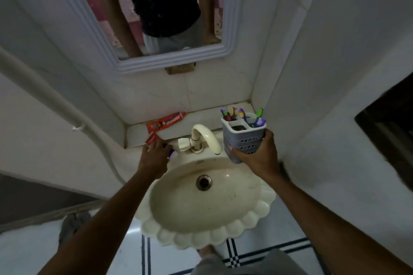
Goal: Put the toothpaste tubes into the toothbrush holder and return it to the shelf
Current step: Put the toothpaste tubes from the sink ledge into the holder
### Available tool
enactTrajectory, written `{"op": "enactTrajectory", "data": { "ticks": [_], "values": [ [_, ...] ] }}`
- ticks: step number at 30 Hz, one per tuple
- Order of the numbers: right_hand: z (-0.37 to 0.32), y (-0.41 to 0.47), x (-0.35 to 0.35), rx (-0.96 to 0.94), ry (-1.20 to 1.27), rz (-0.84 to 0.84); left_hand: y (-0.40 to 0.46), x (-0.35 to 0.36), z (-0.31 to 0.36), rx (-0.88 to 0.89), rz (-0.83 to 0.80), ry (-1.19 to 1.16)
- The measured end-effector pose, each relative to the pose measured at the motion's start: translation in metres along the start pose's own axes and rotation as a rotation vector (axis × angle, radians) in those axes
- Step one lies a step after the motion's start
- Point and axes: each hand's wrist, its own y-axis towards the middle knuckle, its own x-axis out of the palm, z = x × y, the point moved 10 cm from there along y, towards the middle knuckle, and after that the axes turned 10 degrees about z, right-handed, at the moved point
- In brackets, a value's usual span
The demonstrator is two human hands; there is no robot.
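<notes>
Head view gave me the whole basin at once. My right hand (257,156) was wrapped round the toothbrush holder (243,135), fingers (267,136) closed on its perforated wall, and held it upright in the air just right of the tap (206,138), above the sink (245,219) edge. Toothbrushes (242,115) stood in the back compartments; the front one looked free.

My left hand (154,158) was down at the front lip of the shelf (201,118), its fingers bent over something purple and white (171,153) by the tap handle. I couldn't tell whether they had truly closed on it, or what it was. The small red tube (151,138) lay just beyond the fingertips, touching or nearly so, half off the shelf edge. The long red toothpaste tube (166,121) lay flat behind it, cap end toward the wall.

My read was that the pick of the first tube was the step in hand. To do it well I'd have pinched the small tube by its body, not its crimped tail, since it could slip off the lip into the basin. I'd have brought the holder in close and level, with the free compartment facing the left hand, so the tube dropped in cap down without snagging the brushes. The long tube would have gone next.
</notes>
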Motion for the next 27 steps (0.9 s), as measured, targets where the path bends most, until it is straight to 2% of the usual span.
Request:
{"op": "enactTrajectory", "data": {
  "ticks": [2,6,9,11,12,15,17,19,22,27],
  "values": [
    [0.012,0.0,0.009,0.024,0.003,-0.001,0.007,0.006,-0.001,0.035,0.006,0.081],
    [0.023,0.0,0.025,0.025,-0.054,0.003,0.016,0.004,0.006,0.142,0.116,0.187],
    [0.024,0.006,0.042,-0.012,-0.101,-0.026,0.01,-0.001,-0.004,0.07,0.194,0.095],
    [0.022,0.009,0.054,-0.03,-0.125,-0.069,-0.002,-0.012,-0.018,-0.13,0.239,-0.123],
    [0.023,0.01,0.058,-0.034,-0.14,-0.086,-0.011,-0.022,-0.025,-0.26,0.27,-0.309],
    [0.027,0.006,0.064,-0.026,-0.152,-0.101,-0.042,-0.045,-0.022,-0.647,0.217,-1.028],
    [0.033,0.003,0.066,-0.009,-0.129,-0.115,-0.049,-0.067,-0.008,-0.746,0.18,-1.253],
    [0.037,-0.002,0.068,0.009,-0.096,-0.119,-0.044,-0.092,0.003,-0.713,0.155,-1.295],
    [0.041,-0.011,0.062,0.035,-0.051,-0.132,-0.023,-0.135,0.037,-0.528,0.121,-1.289],
    [0.033,-0.01,0.051,-0.053,-0.076,-0.184,0.017,-0.182,0.1,-0.241,0.054,-1.065]
  ]
}}
